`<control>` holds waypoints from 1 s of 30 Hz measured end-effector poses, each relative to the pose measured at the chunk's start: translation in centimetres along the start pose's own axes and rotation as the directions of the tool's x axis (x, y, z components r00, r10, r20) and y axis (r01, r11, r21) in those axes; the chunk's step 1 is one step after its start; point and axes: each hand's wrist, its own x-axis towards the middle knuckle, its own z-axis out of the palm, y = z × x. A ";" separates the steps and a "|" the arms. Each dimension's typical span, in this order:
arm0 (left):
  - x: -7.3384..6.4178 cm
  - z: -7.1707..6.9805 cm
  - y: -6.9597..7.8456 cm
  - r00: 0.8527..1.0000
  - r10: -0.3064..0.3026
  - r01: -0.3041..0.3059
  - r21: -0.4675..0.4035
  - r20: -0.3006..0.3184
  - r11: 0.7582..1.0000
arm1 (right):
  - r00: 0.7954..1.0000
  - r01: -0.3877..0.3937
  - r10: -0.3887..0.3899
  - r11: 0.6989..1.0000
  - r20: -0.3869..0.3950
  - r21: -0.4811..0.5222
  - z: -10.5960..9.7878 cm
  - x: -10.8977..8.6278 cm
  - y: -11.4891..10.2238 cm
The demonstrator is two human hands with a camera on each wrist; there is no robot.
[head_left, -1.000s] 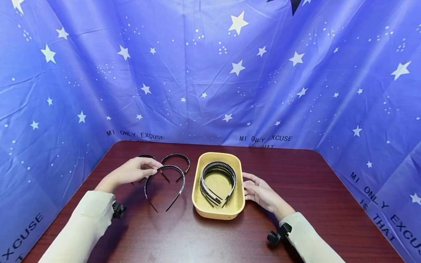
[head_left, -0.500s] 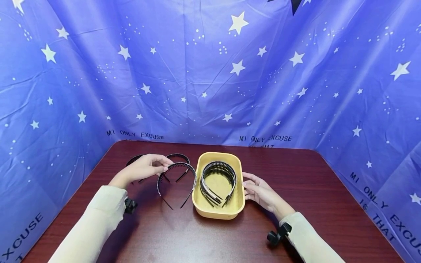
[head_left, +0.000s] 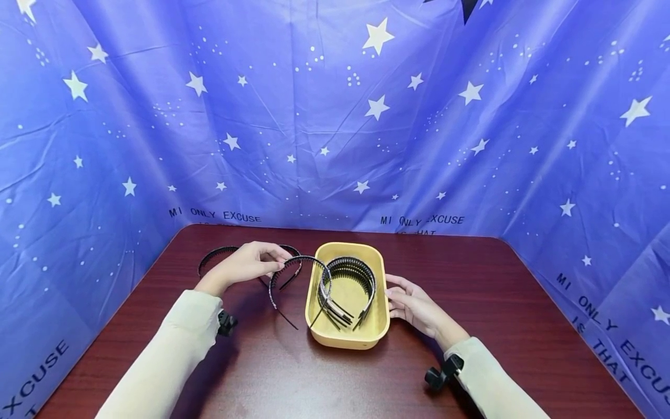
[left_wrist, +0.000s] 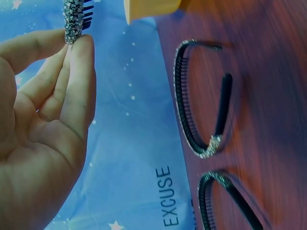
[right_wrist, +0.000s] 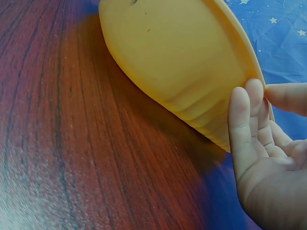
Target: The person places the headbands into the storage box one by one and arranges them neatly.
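Observation:
My left hand [head_left: 246, 265] pinches the top of a black toothed headband [left_wrist: 73, 21] covered in glittery stones, between thumb and fingers. The band hangs with its ends downward; in the head view its right side overlaps the left rim of a yellow plastic bin [head_left: 345, 341]. Inside the bin lies a nested stack of several similar headbands [head_left: 348, 266]. My right hand [head_left: 416, 305] rests its extended fingers against the bin's right outer wall, near the rim. On the table behind my left hand are two more headbands, a nearer one [left_wrist: 180, 96] and another [left_wrist: 205, 196], partly hidden in the head view.
A dark red wood-grain table [head_left: 471, 279] bears everything. A blue star-printed curtain [head_left: 293, 116] hangs along its back and sides. Black cameras are strapped at the left wrist [head_left: 227, 323] and the right wrist [head_left: 444, 372].
My left hand has carried the pinched headband rightward from beside the bin until it overlaps the bin's left rim in the head view. My right hand and the bin have stayed still.

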 end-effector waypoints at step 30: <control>4.1 4.4 2.1 0.994 -0.006 0.007 0.007 -0.113 1.000 | 1.000 -0.008 0.008 1.000 -0.012 -0.007 0.2 0.0 -0.2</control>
